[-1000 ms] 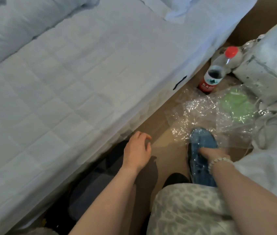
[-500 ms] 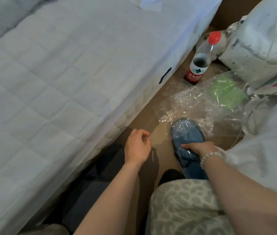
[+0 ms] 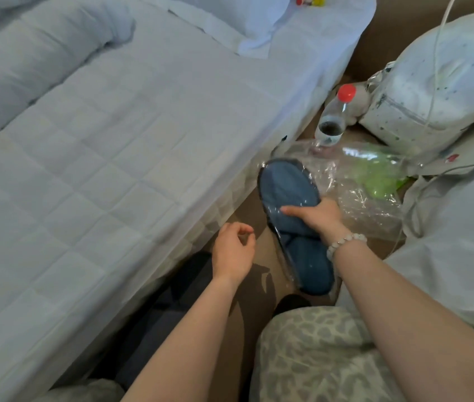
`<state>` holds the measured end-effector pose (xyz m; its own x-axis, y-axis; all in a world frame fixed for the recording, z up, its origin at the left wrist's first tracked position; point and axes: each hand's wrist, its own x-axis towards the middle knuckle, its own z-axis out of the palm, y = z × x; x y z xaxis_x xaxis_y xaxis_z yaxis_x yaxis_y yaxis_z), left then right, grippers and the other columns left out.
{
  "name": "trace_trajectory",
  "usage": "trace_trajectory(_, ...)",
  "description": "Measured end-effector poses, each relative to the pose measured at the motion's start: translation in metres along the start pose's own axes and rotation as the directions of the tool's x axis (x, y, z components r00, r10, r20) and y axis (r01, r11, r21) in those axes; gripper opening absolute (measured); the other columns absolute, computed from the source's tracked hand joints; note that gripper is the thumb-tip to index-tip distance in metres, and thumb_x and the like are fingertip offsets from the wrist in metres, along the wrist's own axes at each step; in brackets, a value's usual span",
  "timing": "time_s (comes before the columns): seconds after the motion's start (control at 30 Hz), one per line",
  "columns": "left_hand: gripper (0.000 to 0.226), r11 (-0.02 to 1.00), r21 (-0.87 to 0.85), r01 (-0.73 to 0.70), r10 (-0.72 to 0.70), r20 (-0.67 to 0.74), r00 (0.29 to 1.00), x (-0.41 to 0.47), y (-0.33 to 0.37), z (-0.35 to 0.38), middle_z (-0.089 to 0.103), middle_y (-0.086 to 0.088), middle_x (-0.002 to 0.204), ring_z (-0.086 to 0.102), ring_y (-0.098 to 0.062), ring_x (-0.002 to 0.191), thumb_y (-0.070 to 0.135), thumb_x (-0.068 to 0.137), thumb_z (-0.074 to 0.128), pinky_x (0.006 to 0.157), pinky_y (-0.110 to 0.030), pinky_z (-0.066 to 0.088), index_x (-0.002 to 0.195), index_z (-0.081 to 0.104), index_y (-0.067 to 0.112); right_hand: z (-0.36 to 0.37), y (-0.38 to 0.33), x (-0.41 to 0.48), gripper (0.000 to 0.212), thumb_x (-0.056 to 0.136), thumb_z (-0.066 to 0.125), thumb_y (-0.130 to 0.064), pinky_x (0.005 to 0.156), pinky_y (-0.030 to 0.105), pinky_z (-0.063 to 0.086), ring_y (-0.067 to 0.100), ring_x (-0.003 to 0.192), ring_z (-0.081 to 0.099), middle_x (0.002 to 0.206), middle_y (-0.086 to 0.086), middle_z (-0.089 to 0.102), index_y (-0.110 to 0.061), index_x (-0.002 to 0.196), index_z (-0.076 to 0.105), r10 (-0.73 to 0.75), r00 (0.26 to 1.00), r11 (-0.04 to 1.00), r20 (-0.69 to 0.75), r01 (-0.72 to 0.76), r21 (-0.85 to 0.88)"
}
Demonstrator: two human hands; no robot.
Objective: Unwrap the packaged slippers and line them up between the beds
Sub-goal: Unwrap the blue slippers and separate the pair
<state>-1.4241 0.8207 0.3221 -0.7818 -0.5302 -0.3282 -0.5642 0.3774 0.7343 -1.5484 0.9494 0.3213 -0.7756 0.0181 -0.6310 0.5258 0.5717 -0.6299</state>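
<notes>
– Blue slipper pack, sealed in clear film: where is it to be found?
– At the centre of the frame, raised off the brown floor and tilted, with its toe end toward the top of the frame. It is grasped across the middle by the right hand, with the thumb laid over the top and the fingers hidden underneath. A bead bracelet is worn at that wrist.
– And the left hand?
– Nothing is held by it. It hovers just left of the pack's lower end, fingers loosely curled and apart from the film.
– Which step is judged to be in hand?
– The unwrapping, at its very start. The film appears unbroken, and no slipper has been set out between the beds yet.
– What is called for next?
– Probably the film is to be pinched at an edge or seam by the free hand and pulled open while the pack is steadied by the other. Thin film is likely to slip or stretch, so a firm pinch would be needed.
– What differs from half a second ago?
– Then the pack lay low against the floor, its toe at the edge of the loose crumpled wrapper. Now it has been lifted clear and brought nearer the white bed at the left of the frame. The left hand has scarcely moved. The red-capped bottle and the white backpack are unchanged at the upper right.
</notes>
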Motion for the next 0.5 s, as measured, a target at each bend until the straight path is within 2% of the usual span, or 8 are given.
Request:
trace_trajectory(0.1, 0.011, 0.999, 0.009, -0.039, 0.039, 0.012, 0.999, -0.005, 0.007, -0.009, 0.049, 0.009, 0.1, 0.053, -0.006, 0.089, 0.021, 0.091, 0.058, 0.081, -0.02, 0.042, 0.101, 0.061, 0.021, -0.003, -0.028, 0.001, 0.104, 0.019, 0.087, -0.056, 0.082, 0.04, 0.057, 0.024, 0.09, 0.068, 0.102, 0.006, 0.071, -0.007, 0.108, 0.066, -0.054, 0.998, 0.963, -0.038, 0.062, 0.261)
trace_trajectory(0.17, 0.011, 0.998, 0.007, -0.058, 0.058, 0.005, 0.998, -0.009, 0.01, -0.014, 0.049, 0.009, 0.099, 0.053, -0.007, 0.091, 0.021, 0.09, 0.058, 0.083, -0.021, 0.043, 0.101, 0.061, 0.021, -0.005, -0.041, -0.002, 0.105, 0.015, 0.087, -0.056, 0.081, 0.039, 0.058, 0.022, 0.087, 0.07, 0.098, 0.004, 0.072, -0.009, 0.107, 0.067, -0.064, 0.998, 0.92, -0.02, 0.066, 0.386)
trace_trajectory(0.23, 0.01, 0.998, 0.001, -0.07, 0.07, -0.014, 0.997, -0.011, 0.012, -0.019, 0.049, 0.009, 0.098, 0.054, -0.008, 0.092, 0.021, 0.09, 0.058, 0.084, -0.022, 0.044, 0.1, 0.062, 0.021, -0.008, -0.051, -0.014, 0.096, 0.023, 0.09, -0.056, 0.081, 0.037, 0.057, 0.02, 0.086, 0.069, 0.097, 0.002, 0.072, -0.01, 0.105, 0.066, -0.077, 0.997, 0.901, 0.001, 0.069, 0.429)
trace_trajectory(0.37, 0.005, 0.996, 0.002, -0.088, 0.088, -0.035, 0.995, -0.016, 0.018, -0.03, 0.051, 0.009, 0.095, 0.054, -0.009, 0.091, 0.025, 0.092, 0.054, 0.083, -0.024, 0.042, 0.094, 0.059, 0.025, -0.013, -0.058, -0.031, 0.06, 0.048, 0.09, -0.042, 0.076, 0.031, 0.056, 0.018, 0.084, 0.067, 0.093, 0.001, 0.07, -0.012, 0.094, 0.065, -0.116, 0.993, 0.883, -0.01, 0.108, 0.457)
trace_trajectory(0.43, 0.01, 0.994, -0.066, -0.081, 0.079, -0.043, 0.996, -0.021, 0.022, -0.035, 0.058, 0.008, 0.093, 0.057, -0.011, 0.091, 0.031, 0.094, 0.052, 0.082, -0.025, 0.044, 0.091, 0.059, 0.025, -0.016, -0.059, -0.038, 0.044, 0.056, 0.089, -0.037, 0.072, 0.029, 0.054, 0.016, 0.08, 0.065, 0.087, -0.001, 0.068, -0.016, 0.084, 0.06, -0.127, 0.992, 0.867, -0.01, 0.116, 0.484)
trace_trajectory(0.5, 0.016, 0.985, -0.152, -0.079, 0.078, -0.012, 0.997, -0.028, 0.024, -0.043, 0.063, 0.008, 0.091, 0.06, -0.01, 0.089, 0.038, 0.092, 0.054, 0.08, -0.024, 0.045, 0.095, 0.06, 0.023, -0.018, -0.057, -0.045, 0.042, 0.058, 0.088, -0.035, 0.07, 0.028, 0.052, 0.015, 0.079, 0.065, 0.085, -0.001, 0.067, -0.017, 0.083, 0.059, -0.131, 0.991, 0.854, -0.025, 0.125, 0.506)
